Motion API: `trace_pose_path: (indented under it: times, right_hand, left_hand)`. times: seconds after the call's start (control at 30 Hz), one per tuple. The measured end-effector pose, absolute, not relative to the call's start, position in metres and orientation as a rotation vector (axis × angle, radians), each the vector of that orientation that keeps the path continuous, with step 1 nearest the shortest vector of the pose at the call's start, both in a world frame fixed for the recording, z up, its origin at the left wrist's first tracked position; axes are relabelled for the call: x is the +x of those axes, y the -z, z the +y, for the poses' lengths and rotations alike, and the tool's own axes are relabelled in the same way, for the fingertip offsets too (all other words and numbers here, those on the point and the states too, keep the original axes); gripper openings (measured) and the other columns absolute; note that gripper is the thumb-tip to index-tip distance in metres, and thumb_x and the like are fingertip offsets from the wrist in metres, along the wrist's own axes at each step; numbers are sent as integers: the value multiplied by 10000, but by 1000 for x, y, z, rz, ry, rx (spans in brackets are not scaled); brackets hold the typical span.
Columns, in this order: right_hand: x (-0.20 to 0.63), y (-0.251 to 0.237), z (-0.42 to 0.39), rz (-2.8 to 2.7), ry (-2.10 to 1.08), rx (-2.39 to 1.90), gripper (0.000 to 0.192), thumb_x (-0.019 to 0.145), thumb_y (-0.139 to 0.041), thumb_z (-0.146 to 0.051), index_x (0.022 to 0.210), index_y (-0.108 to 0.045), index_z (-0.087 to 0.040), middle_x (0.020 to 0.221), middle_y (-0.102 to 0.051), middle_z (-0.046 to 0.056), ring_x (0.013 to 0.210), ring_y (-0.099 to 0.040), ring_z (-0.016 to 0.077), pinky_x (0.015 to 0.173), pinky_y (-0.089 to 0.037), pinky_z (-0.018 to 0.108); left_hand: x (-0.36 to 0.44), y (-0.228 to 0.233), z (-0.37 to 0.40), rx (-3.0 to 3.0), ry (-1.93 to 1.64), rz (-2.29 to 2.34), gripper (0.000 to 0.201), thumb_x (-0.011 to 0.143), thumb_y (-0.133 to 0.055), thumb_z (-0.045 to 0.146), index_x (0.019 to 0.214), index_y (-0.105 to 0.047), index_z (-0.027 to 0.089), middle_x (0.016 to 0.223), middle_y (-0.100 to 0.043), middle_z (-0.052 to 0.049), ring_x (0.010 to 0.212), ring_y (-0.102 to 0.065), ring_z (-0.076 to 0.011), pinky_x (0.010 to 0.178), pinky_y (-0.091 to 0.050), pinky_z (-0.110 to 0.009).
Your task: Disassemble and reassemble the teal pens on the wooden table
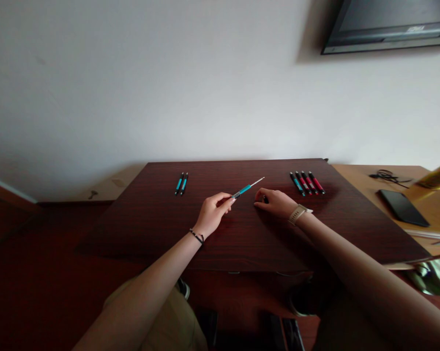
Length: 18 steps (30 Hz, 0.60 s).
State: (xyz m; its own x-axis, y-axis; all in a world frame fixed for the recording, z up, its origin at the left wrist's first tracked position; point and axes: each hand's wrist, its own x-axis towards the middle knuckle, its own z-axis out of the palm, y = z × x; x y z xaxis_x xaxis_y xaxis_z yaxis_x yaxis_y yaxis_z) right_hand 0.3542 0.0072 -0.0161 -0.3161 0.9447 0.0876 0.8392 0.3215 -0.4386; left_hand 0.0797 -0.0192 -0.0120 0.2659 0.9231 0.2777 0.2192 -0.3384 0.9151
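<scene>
One pen [244, 189] tilts above the table [220, 234], pinched at its lower end by the left hand [211, 212], likely keeping its bare refill [257, 182] clear; the right hand [276, 202] grasps a dark piece [266, 199], mostly hidden. Beyond, other pens [184, 184] lie in two groups, presumably for order.

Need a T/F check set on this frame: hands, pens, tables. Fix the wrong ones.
1. The left hand holds a blue pen with a thin white rod sticking out of it. True.
2. Nothing is worn on the right wrist. False: a pale watch is on it.
3. A small dark piece shows at the fingers of the right hand. True.
4. The pens lying on the right are all blue. False: red pens lie there beside a blue one.
5. Two blue pens lie on the left part of the dark table. True.
6. The flat black device lies on the dark table. False: the device lies on the lighter table.
</scene>
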Motion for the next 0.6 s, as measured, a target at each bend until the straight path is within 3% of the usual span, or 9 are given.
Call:
trace_pose_path:
  times: [0.6]
  right_hand:
    - [351, 12, 5, -2283, -455, -1584, 156, 903, -695, -359, 956, -632, -226, 865, -738, 32, 762, -677, 198, 681, -415, 263]
  left_hand:
    - [80, 12, -18, 1756, -1122, 1050, 319, 961, -652, 469, 991, -744, 164, 743, -656, -10, 670, -607, -134, 657, -482, -244]
